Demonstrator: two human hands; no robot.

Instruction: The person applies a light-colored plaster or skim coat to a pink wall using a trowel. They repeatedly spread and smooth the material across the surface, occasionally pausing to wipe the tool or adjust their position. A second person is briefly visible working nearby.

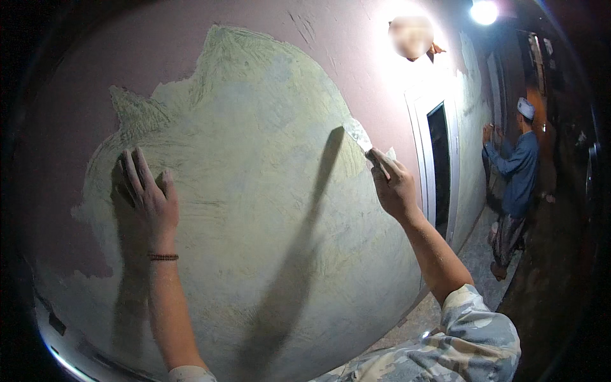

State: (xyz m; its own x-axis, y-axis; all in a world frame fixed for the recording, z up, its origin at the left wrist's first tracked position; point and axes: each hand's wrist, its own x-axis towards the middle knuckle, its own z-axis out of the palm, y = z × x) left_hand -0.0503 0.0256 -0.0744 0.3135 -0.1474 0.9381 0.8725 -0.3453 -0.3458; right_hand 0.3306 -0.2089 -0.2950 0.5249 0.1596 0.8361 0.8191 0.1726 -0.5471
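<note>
A large patch of pale greenish-grey plaster (pixel 254 184) covers much of the mauve-painted wall (pixel 57 210). My right hand (pixel 396 188) is closed around the handle of a putty knife (pixel 358 135), its blade against the wall at the patch's upper right border. Whitish material coats the blade. My left hand (pixel 151 194) lies on the patch near its left border, fingers stretched out and nothing in them. Its fingertips look dusty, and a beaded bracelet (pixel 163 257) circles the wrist. Rough streaks mark the plaster above that hand. Both arms cast dark shadows on the wall.
A white-framed doorway (pixel 439 159) stands to the right of my right hand. Farther right, a person (pixel 519 169) in a blue top and white cap works at the wall. A bright lamp (pixel 484 11) shines overhead. The concrete floor (pixel 474 254) shows at the lower right.
</note>
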